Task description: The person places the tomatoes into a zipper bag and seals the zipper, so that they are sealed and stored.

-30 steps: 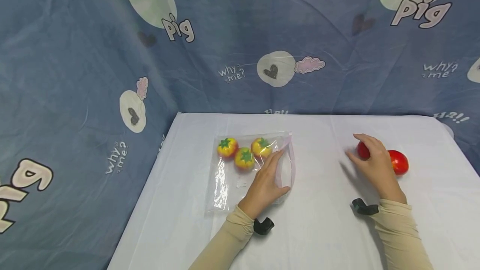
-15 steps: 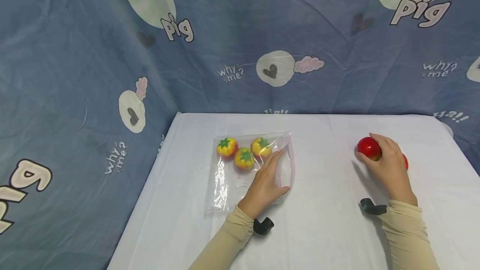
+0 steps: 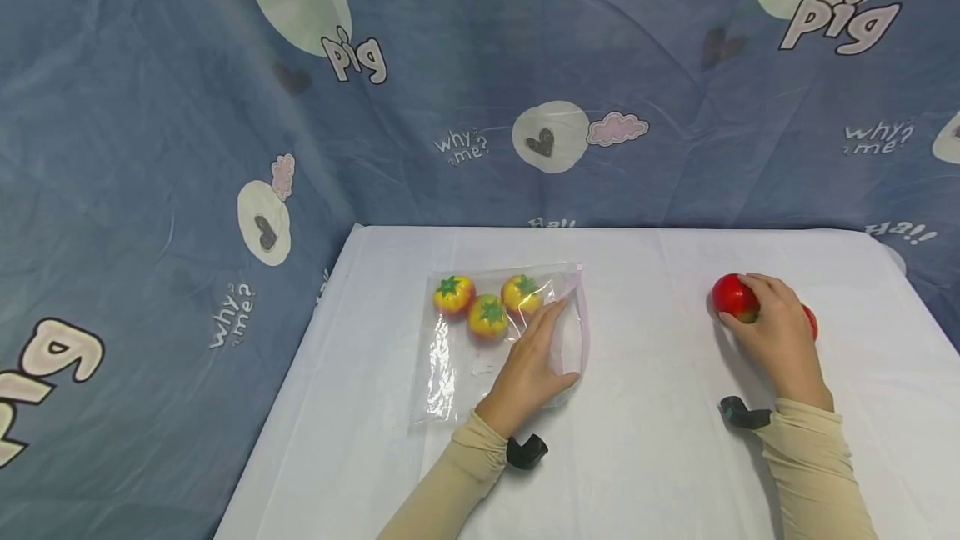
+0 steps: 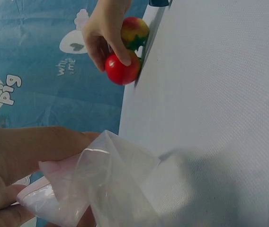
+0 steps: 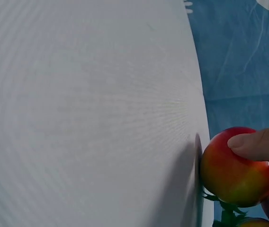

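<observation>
My left hand (image 3: 528, 369) lies over the mouth of a clear plastic zip bag (image 3: 457, 382), fingers fairly straight and thumb spread apart. In the left wrist view the film of the bag (image 4: 115, 189) bulges between thumb and fingers. Inside the bag lie three yellow-red tomatoes (image 3: 488, 317) with green leafy tops. At the right, my right hand (image 3: 783, 348) pinches a red tomato (image 3: 733, 297) between thumb and fingers. Its underside is yellowish in the right wrist view, where the thumb presses on the tomato (image 5: 234, 175). Behind that hand sits a second red tomato (image 3: 811, 323), mostly hidden.
A white cloth (image 3: 637, 457) covers the table. Blue printed fabric (image 3: 420, 48) hangs along the table's back and left sides. A black wrist camera (image 3: 527, 452) sits on my left wrist, another black camera (image 3: 744, 413) on my right.
My right hand has moved a little right and closed its thumb and fingers on the near red tomato, which has barely shifted. My left hand and the bag have stayed still.
</observation>
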The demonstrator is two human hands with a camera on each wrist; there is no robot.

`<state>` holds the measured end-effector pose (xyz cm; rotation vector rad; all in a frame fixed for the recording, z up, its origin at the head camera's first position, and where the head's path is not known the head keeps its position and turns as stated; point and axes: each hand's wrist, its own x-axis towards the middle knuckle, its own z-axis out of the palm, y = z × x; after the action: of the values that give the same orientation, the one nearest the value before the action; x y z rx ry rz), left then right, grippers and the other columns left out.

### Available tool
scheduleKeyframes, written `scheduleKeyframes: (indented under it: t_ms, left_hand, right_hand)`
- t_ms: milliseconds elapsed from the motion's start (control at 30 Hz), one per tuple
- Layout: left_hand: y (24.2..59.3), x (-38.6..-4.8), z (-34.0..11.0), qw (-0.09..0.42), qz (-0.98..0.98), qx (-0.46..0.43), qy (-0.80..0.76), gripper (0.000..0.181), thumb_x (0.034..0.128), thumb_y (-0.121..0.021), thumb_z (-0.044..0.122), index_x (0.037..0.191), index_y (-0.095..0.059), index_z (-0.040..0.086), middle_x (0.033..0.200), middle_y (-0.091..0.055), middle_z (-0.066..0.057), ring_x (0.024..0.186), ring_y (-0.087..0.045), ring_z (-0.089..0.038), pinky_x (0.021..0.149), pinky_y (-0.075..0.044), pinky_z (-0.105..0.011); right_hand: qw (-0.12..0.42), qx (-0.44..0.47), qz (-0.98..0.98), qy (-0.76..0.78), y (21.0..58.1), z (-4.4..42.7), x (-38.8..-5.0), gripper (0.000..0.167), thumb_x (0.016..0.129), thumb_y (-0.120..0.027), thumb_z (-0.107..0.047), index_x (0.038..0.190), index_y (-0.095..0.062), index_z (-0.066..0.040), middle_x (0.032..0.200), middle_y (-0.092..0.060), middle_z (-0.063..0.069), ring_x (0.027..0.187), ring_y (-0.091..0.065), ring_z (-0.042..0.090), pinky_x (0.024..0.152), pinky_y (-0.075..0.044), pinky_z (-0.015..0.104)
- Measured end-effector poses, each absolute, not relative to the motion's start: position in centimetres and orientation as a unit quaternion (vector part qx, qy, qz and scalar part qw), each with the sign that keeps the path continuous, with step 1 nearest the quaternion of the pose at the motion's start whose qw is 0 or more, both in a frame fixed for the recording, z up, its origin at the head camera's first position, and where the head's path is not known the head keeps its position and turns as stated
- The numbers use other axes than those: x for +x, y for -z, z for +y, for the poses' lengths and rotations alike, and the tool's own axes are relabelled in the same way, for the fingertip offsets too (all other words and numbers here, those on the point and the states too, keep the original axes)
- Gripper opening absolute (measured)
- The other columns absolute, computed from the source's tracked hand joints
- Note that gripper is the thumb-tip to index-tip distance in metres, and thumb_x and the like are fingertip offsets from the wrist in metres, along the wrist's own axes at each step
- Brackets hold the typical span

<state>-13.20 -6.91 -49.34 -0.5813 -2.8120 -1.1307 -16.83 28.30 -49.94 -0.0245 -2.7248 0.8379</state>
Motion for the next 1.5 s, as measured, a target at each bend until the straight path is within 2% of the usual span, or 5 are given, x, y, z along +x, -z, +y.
scheduleKeyframes:
  t_ms: [1200, 1500]
  left_hand:
    - [49.4, -13.2, -6.9, 0.029, -0.908, -0.190, 0.372, 0.107, 0.0699, -0.093, 0.007, 0.159, -0.034, 0.010, 0.157, -0.046, -0.010, 0.144, -0.050, -0.028, 0.119, -0.046, -0.041]
    - [49.3, -13.1, -7.0, 0.032, -0.908, -0.191, 0.371, 0.107, 0.0698, -0.093, 0.007, 0.159, -0.034, 0.010, 0.157, -0.046, -0.011, 0.143, -0.051, -0.029, 0.117, -0.048, -0.042]
  right_hand:
    - [0.210, 0.037, -0.927, -0.310, 50.6, 27.7, -16.7, 0.063, 0.078, -0.086, -0.004, 0.135, -0.061, 0.003, 0.137, -0.059, 0.029, 0.125, -0.056, 0.050, 0.100, -0.047, 0.073]
    - [0.186, 0.047, -0.930, -0.315, 50.8, 27.3, -16.9, 0.064, 0.079, -0.086, -0.006, 0.138, -0.059, 0.001, 0.140, -0.057, 0.027, 0.128, -0.054, 0.048, 0.101, -0.047, 0.072]
